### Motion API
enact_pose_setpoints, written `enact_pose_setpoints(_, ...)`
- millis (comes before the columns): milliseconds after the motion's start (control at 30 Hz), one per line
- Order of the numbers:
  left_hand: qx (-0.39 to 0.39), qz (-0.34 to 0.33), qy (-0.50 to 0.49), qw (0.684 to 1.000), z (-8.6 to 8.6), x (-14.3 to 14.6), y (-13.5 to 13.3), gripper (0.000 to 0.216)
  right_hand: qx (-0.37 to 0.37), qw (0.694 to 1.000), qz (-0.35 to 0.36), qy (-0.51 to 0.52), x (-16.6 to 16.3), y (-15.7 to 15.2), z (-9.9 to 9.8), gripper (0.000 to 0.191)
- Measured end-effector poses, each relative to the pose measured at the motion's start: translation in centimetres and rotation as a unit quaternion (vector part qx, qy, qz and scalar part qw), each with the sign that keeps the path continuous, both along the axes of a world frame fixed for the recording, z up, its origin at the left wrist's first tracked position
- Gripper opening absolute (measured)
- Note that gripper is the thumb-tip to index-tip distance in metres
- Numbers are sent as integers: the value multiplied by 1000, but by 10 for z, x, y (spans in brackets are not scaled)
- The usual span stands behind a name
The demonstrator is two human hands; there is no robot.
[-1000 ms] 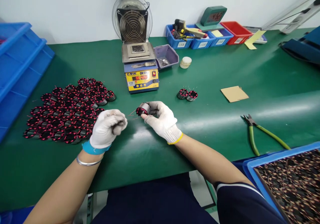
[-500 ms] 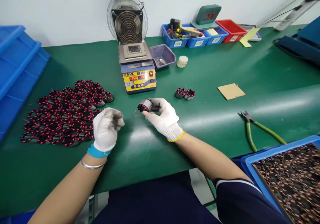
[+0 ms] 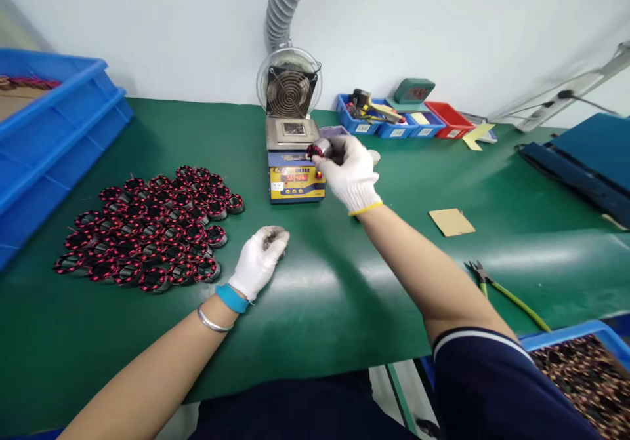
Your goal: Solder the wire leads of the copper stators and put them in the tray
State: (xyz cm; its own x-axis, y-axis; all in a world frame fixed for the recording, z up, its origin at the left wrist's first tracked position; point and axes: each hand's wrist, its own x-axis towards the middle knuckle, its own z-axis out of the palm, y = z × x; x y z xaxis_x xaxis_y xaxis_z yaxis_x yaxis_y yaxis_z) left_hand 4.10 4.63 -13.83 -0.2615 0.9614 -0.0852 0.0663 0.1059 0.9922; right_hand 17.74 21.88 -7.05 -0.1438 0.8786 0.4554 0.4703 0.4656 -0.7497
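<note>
In my white-gloved right hand (image 3: 350,174) a motor stator (image 3: 321,149) is gripped between thumb and fingers, its wound side with dark red coils turned left. The hand holds it up in front of a yellow and blue solder pot (image 3: 297,191), near the metal top plate. My left hand (image 3: 258,261), also gloved, is low over the green table with its fingers curled together; whether anything is pinched in them is hidden. To its left stands a cluster of several stators (image 3: 150,230).
Behind the solder pot are a round fan guard (image 3: 290,92) and a grey duct hose (image 3: 285,4). Blue crates (image 3: 59,138) stack at left. Small bins (image 3: 394,130) line the back. Cutting pliers (image 3: 512,299), a cardboard square (image 3: 451,222) and a filled blue tray (image 3: 575,332) lie right.
My right hand has carried the stator forward and up from over the table to the solder pot. My left hand has shifted right, away from the cluster. The view has tilted up.
</note>
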Motion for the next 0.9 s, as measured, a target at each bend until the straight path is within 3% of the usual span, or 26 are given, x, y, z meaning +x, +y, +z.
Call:
enact_pose_setpoints(100,-17,-19,36,999,-1,1,1,41,56,986,-44,-148,-16,52,30,37)
enact_pose_setpoints(233,-15,-28,56,998,-3,2,0,38,55,946,-83,-309,-41,85,56,40)
enact_pose_setpoints(367,-9,-34,76,997,-2,2,-1,34,51,908,-82,-407,-58,89,64,43)
enact_pose_setpoints(633,-18,-42,100,994,0,3,-1,31,87,852,-91,-508,-74,77,66,37)
enact_pose_setpoints(900,-16,-44,114,992,1,3,-1,30,70,845,-77,-524,-79,77,69,36)
